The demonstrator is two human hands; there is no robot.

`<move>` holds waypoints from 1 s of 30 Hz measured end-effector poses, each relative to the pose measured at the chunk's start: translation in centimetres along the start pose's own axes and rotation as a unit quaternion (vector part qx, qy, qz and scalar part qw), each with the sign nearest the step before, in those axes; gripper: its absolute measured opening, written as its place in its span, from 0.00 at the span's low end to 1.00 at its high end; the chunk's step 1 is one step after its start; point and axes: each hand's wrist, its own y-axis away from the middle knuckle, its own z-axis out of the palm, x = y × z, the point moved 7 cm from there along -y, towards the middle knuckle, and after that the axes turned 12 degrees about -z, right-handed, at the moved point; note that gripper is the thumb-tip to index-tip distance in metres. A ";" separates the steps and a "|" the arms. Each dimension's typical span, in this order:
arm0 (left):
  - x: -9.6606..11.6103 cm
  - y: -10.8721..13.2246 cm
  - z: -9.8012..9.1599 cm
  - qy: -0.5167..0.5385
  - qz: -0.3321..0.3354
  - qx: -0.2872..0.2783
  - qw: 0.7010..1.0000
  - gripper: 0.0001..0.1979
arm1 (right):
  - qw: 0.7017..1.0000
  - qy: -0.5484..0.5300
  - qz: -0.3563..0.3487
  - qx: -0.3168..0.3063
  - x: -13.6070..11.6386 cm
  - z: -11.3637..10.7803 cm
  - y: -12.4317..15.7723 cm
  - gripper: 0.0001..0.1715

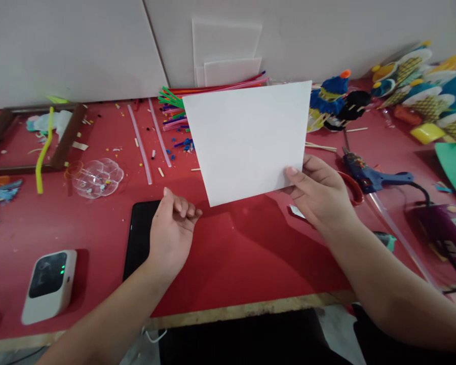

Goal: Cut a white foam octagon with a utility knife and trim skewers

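Note:
A blank white sheet of stiff paper [251, 142] is raised above the red table, tilted toward me. My right hand [319, 190] pinches its lower right corner, thumb on the front and fingers behind. My left hand [175, 230] hovers left of the sheet's lower edge, over a black phone-like slab [137, 238]. Its fingers are loosely curled, the thumb stands apart, and it holds nothing. Behind the sheet, a bundle of coloured pipe cleaners [171, 109] is partly hidden.
A blue glue gun [376, 172] with a black cable lies at right, near a purple box [441, 228]. Penguin-like crafts [421, 86] stand behind. At left are a clear flower-shaped tray [99, 177], a brown frame [66, 137] and a white device [49, 286]. A wall bounds the back.

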 end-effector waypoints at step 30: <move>-0.6 0.0 0.0 -0.027 0.007 -0.023 0.999 0.09 | 1.000 0.004 0.024 -0.016 0.1 0.5 0.4 0.18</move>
